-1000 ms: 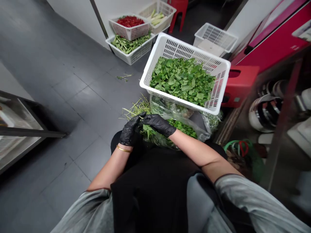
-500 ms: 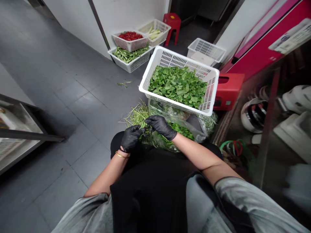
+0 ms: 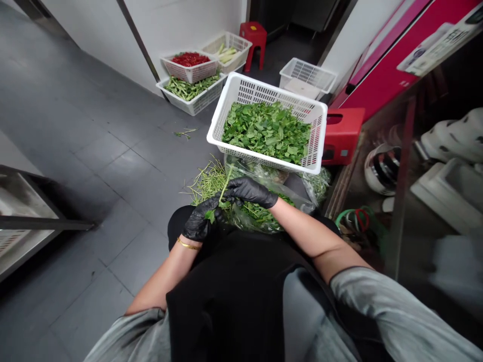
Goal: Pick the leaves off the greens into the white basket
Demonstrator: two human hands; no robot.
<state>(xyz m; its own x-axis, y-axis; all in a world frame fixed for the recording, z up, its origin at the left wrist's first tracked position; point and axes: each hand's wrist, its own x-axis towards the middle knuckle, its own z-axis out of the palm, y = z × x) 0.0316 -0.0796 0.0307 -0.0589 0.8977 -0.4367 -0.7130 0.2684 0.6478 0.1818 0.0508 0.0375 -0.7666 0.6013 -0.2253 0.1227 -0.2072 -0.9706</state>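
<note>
Both my hands wear black gloves and meet low in front of my lap. My left hand (image 3: 202, 219) is closed around a leafy green sprig (image 3: 225, 186), whose stem points up and whose leaf hangs over the glove. My right hand (image 3: 249, 192) pinches at the same sprig from the other side, its fingertips partly hidden. Beneath the hands lies a clear plastic bag (image 3: 302, 198) holding leafy greens (image 3: 260, 215). A pile of bare green stems (image 3: 207, 181) lies on the floor just beyond my left hand. Picked leaves (image 3: 266, 130) fill much of a white slotted basket (image 3: 320, 131) ahead.
At the back, baskets of red chillies (image 3: 190, 59), cut green vegetables (image 3: 190, 89) and pale stalks (image 3: 227, 53) stand by the wall, beside a red stool (image 3: 253, 40). Another red stool (image 3: 345, 133) is right of the leaf basket. A metal shelf (image 3: 37, 223) is at left.
A sprig with a long upright stem now shows between my hands, where only a small leafy bit showed before. The whole view has shifted slightly, with the surroundings sliding left.
</note>
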